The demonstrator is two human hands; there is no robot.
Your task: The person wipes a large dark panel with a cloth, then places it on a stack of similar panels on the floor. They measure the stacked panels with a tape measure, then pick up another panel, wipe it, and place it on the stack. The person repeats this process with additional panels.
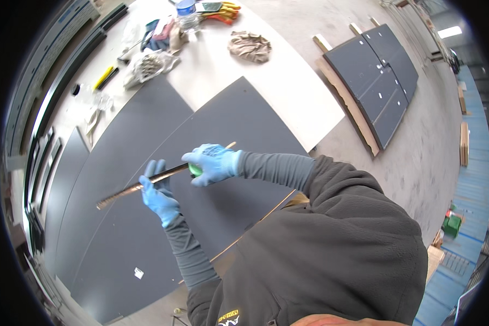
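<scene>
Both of my hands wear light blue gloves. My left hand (158,196) is closed around a long, narrow strip (126,194) with a dark, partly shiny brown face, some fingers sticking up past it. Farther along the same strip, my right hand (214,163) grips a small green object (195,169) pressed against it. Most of that object is hidden in the palm, so its kind cannot be made out. The strip slants over large dark grey panels (223,119) that lie on the white table (288,81).
At the table's far side are a crumpled beige cloth (250,46), orange-yellow gloves (223,12), a clear jar with a blue lid (187,16), rags (163,35) and a yellow cutter (104,79). More dark panels (377,76) rest on wooden supports at the right.
</scene>
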